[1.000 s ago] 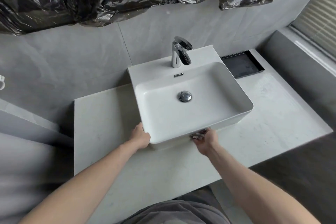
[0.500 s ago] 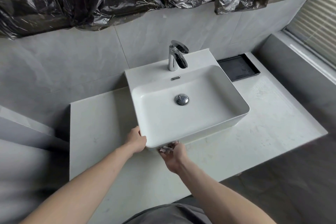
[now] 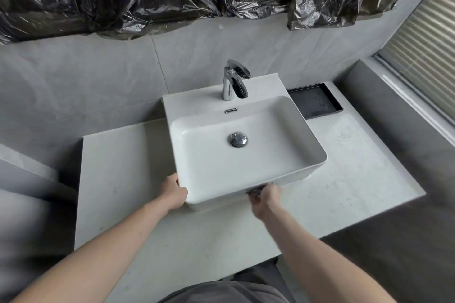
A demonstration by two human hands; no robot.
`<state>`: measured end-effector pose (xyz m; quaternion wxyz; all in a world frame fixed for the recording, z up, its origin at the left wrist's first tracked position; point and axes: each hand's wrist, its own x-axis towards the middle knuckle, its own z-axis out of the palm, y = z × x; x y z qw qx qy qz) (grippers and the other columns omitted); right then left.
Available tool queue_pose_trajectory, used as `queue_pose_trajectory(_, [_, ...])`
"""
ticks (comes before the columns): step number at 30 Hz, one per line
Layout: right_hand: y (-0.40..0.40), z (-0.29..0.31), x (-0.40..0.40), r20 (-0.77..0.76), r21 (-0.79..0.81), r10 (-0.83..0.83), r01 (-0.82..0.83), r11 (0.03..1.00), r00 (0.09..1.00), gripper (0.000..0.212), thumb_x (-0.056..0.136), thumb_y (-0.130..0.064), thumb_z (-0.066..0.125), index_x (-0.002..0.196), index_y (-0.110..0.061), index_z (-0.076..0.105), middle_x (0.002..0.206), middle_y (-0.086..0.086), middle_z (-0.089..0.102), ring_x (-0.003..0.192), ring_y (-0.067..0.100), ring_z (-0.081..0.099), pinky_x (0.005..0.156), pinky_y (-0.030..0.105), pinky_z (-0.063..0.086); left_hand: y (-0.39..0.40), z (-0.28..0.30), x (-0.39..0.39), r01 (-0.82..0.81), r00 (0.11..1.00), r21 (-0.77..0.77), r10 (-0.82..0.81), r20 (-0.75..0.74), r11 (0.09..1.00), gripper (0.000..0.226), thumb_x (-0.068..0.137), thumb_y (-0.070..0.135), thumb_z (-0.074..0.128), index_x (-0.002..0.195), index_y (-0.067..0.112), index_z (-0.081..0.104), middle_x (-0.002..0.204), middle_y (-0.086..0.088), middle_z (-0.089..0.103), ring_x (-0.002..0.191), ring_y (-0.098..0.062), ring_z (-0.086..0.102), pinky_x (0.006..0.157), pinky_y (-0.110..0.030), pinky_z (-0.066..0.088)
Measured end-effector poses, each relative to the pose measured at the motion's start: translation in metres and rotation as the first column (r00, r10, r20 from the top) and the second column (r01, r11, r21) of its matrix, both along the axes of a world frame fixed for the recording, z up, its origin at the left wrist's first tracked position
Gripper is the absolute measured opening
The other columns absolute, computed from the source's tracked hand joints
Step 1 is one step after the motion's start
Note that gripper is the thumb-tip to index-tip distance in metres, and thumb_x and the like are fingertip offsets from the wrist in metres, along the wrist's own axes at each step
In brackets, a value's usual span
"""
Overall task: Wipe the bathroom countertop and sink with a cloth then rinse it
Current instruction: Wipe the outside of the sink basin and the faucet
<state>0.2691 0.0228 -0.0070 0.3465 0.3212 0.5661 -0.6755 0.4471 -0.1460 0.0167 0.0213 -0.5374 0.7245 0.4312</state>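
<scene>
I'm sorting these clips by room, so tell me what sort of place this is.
Most likely a home bathroom. A white basin with a chrome tap sits on a pale stone counter against grey wall tiles. Both hands are at the basin's front edge.

Both forearms are bare and extend forward from the lower edge of the view, converging slightly. Left hand point(image 3: 173, 194): back of the hand faces up, with the fingers curled out of sight beneath it; what they grip cannot be determined. Right hand point(image 3: 267, 198): back of the hand up, wrist roughly straight, fingers bent forward and partly hidden, outline motion-blurred. A small dark item shows at its fingertips; identity unclear.
</scene>
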Motion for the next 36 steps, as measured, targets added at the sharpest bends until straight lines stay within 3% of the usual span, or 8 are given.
queue_pose_trajectory(4, [-0.03,0.0,0.077,0.2,-0.2,0.115,-0.074,0.977,0.973,0.035,0.094,0.001,0.029,0.069,-0.016,0.047,0.059,0.003,0.038,0.051,0.016,0.036,0.059,0.027,0.04,0.0,0.004,0.001,-0.009,1.0,0.027,0.009,-0.008,1.0,0.023,0.084,0.0,0.052,0.099,0.013,0.064,0.089,-0.004,0.066,0.08,-0.024,0.057,0.057,-0.026,0.04])
queue_pose_trajectory(8, [-0.022,0.012,0.077,0.178,-0.273,0.204,-0.15,0.95,0.963,0.034,0.095,0.003,0.026,0.083,-0.01,0.054,0.064,0.011,0.049,0.058,0.026,0.05,0.074,0.042,0.054,0.001,0.004,0.001,-0.031,0.999,0.038,0.032,-0.02,0.999,0.032,0.083,-0.001,0.052,0.106,0.014,0.067,0.092,-0.006,0.07,0.08,-0.024,0.06,0.06,-0.025,0.042])
queue_pose_trajectory(11, [-0.002,0.008,0.035,0.123,-0.206,0.166,-0.139,0.969,0.978,0.036,0.095,0.005,0.025,0.082,-0.009,0.055,0.07,0.015,0.054,0.064,0.03,0.054,0.074,0.048,0.053,0.002,0.004,0.0,-0.034,0.999,0.02,0.034,-0.012,0.999,0.026,0.083,-0.001,0.053,0.098,0.016,0.065,0.085,-0.004,0.068,0.072,-0.02,0.056,0.055,-0.024,0.04])
queue_pose_trajectory(16, [0.047,0.005,-0.07,0.0,0.001,0.102,-0.102,0.995,0.995,0.035,0.089,0.004,0.023,0.07,-0.011,0.049,0.059,0.011,0.05,0.046,0.024,0.048,0.069,0.038,0.049,0.004,0.003,-0.002,-0.068,0.998,-0.004,0.068,0.017,0.998,0.029,0.084,-0.002,0.051,0.099,0.02,0.062,0.081,0.004,0.064,0.076,-0.02,0.058,0.057,-0.025,0.041])
queue_pose_trajectory(20, [0.075,-0.001,-0.129,-0.07,0.081,0.131,-0.126,0.989,0.989,0.033,0.089,0.006,0.026,0.076,-0.008,0.053,0.073,0.016,0.052,0.062,0.03,0.052,0.089,0.05,0.048,0.006,0.003,-0.007,-0.1,0.993,-0.012,0.101,0.061,0.995,0.029,0.082,-0.003,0.05,0.099,0.016,0.065,0.09,-0.004,0.071,0.087,-0.029,0.065,0.064,-0.029,0.047])
queue_pose_trajectory(25, [0.069,0.007,-0.118,0.014,0.045,0.155,-0.156,0.987,0.988,0.034,0.094,0.003,0.026,0.074,-0.012,0.05,0.061,0.009,0.046,0.057,0.022,0.044,0.06,0.028,0.044,0.016,0.005,-0.017,-0.169,0.982,-0.042,0.172,0.084,0.985,0.04,0.085,-0.005,0.047,0.115,0.013,0.067,0.105,-0.008,0.072,0.09,-0.027,0.061,0.063,-0.028,0.042])
queue_pose_trajectory(30, [0.056,0.016,-0.095,0.18,-0.122,0.235,-0.216,0.969,0.955,0.04,0.101,-0.001,0.027,0.065,-0.016,0.036,0.051,0.004,0.034,0.047,0.017,0.031,0.062,0.027,0.036,0.025,0.002,-0.03,-0.219,0.949,-0.139,0.244,0.201,0.966,0.052,0.085,-0.005,0.045,0.131,0.014,0.06,0.123,-0.013,0.068,0.101,-0.035,0.061,0.076,-0.03,0.043])
queue_pose_trajectory(36, [0.073,0.018,-0.136,0.214,-0.177,0.343,-0.309,0.934,0.915,0.034,0.094,0.004,0.03,0.068,-0.014,0.041,0.062,0.006,0.04,0.039,0.018,0.038,0.047,0.027,0.046,0.046,0.001,-0.045,-0.286,0.878,-0.271,0.364,0.31,0.919,0.046,0.086,-0.007,0.051,0.13,0.006,0.06,0.127,-0.022,0.065,0.115,-0.043,0.06,0.09,-0.038,0.048])
